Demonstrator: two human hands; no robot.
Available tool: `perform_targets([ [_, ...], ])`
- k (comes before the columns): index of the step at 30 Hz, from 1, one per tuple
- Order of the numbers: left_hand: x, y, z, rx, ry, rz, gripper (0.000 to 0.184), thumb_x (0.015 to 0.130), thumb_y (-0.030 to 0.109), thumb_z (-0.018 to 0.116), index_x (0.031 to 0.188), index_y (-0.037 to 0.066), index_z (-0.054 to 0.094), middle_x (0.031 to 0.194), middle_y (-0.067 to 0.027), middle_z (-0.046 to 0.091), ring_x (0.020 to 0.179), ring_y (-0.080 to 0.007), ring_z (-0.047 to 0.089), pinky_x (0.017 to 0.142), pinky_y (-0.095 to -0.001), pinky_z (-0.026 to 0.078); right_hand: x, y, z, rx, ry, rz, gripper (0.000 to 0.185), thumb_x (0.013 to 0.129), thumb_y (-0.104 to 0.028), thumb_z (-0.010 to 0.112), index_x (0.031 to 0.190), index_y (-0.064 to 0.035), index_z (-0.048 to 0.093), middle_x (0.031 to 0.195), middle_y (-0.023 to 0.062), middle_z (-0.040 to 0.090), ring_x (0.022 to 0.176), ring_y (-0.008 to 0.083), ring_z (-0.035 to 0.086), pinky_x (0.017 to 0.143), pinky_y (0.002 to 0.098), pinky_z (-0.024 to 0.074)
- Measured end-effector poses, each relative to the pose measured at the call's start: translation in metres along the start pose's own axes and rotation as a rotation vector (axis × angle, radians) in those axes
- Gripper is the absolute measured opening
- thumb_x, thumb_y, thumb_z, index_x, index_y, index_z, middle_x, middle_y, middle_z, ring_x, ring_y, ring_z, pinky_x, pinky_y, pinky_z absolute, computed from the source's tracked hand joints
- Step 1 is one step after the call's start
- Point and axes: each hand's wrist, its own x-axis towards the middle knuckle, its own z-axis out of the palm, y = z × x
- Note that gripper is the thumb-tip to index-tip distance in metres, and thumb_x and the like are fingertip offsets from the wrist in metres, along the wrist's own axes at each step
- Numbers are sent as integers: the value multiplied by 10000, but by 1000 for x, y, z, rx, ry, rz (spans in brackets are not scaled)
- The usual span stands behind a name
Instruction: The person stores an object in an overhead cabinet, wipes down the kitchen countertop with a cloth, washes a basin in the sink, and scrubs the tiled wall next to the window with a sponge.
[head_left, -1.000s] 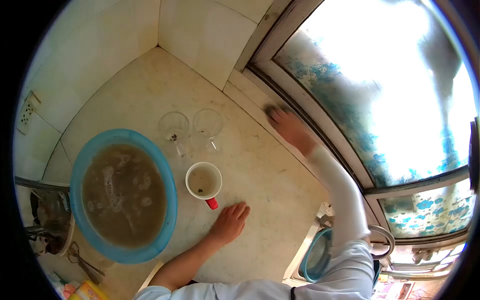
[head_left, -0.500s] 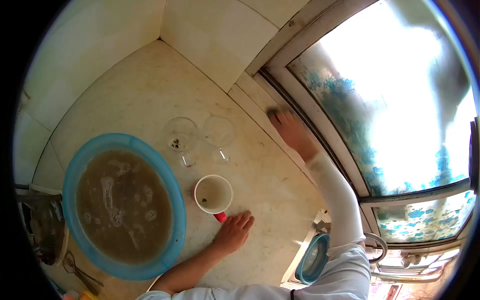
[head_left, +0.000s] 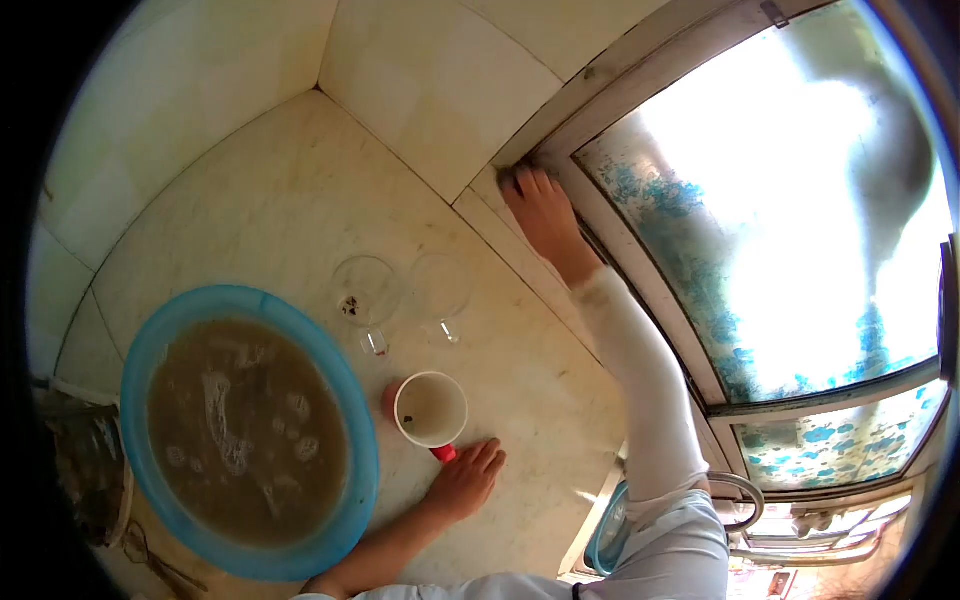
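My right hand (head_left: 543,212) is at the corner of the window sill, closed over a dark scrubber (head_left: 510,181) that shows at its fingertips. My left hand (head_left: 467,482) rests on the counter, fingers spread a little, holding nothing, beside the red handle of a white-lined cup (head_left: 430,410). That cup has a small dark bit inside. Behind it stand two clear glass cups, one (head_left: 366,293) with dark bits at its bottom and another (head_left: 440,290) to its right. A blue basin (head_left: 365,460) of murky brown water sits to the left.
The window frame (head_left: 640,290) runs along the right side. At the lower right are a teal basin (head_left: 607,535) and a curved metal tube (head_left: 745,500). A dark container (head_left: 85,465) and metal tongs (head_left: 160,565) lie at the lower left. Tiled walls meet at the back.
My right hand has moved along the sill, up and left to the window corner, with the scrubber. My left hand stays by the red handle. The view has shifted slightly.
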Motion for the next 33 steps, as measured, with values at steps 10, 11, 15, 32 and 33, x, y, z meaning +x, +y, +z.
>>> perform_targets([
  [10, -2, -2, -1, 14, -38, -27, 384, 769, 155, 547, 1133, 54, 474, 1229, -88, 422, 1085, -239, 432, 859, -385, 374, 97, 84, -66, -343, 403, 245, 168, 794, -117, 505, 936, -35, 540, 836, 123, 490, 796, 283, 500, 656, 382, 467],
  [11, -2, -2, 0, -4, -55, -24, 397, 771, 154, 546, 1146, 53, 465, 1236, -93, 418, 1088, -246, 428, 870, -391, 370, 96, 64, -54, -130, 320, 363, 165, 778, -102, 518, 921, -27, 549, 819, 117, 488, 782, 275, 503, 636, 374, 470],
  [15, -3, -5, 1, -49, -71, -32, 412, 775, 156, 546, 1161, 46, 453, 1239, -99, 414, 1103, -252, 419, 884, -393, 364, 53, -44, 44, -268, -100, 124, 181, 730, -76, 593, 891, 8, 584, 979, 182, 536, 894, 298, 536, 720, 363, 500],
  [32, -7, -9, 14, 43, -70, 25, 414, 768, 172, 549, 1158, 50, 484, 1276, -102, 405, 1151, -228, 395, 930, -351, 325, 79, -75, 124, 254, 148, 271, 188, 805, -166, 524, 925, -23, 546, 967, 123, 540, 904, 296, 510, 753, 424, 426],
  [33, -7, -8, 13, 26, -86, 21, 414, 768, 172, 549, 1158, 50, 484, 1276, -102, 405, 1151, -228, 395, 930, -351, 325, 88, -71, 113, 275, 126, 321, 190, 781, -147, 536, 926, -24, 549, 949, 107, 541, 885, 278, 511, 741, 409, 432],
])
